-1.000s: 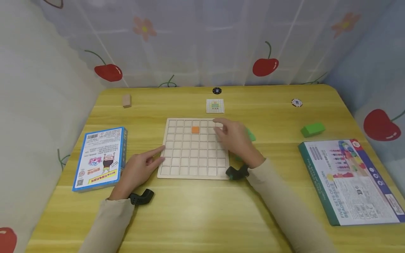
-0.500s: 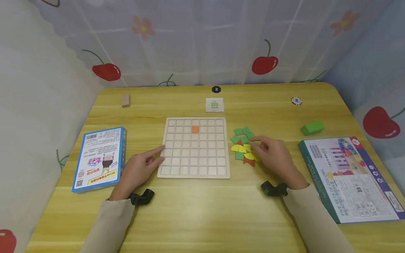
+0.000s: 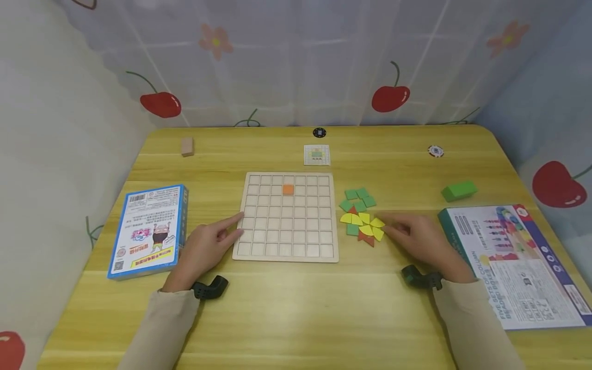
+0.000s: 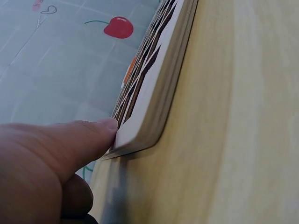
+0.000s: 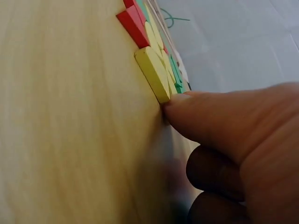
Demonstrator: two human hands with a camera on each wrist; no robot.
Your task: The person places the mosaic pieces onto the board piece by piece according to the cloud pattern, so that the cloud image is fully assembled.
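Left hand flat on counter, fingers relaxed, fingertip pressing near-left edge of wooden grid board. One orange tile sits in board's second row. Right hand rests right of board, fingers loosely extended, fingertip touching yellow tile at edge of pile of green, yellow and red tiles; nothing pinched. Blue box lies left of left hand.

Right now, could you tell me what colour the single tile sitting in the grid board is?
Orange; the tile shows best in the head view.
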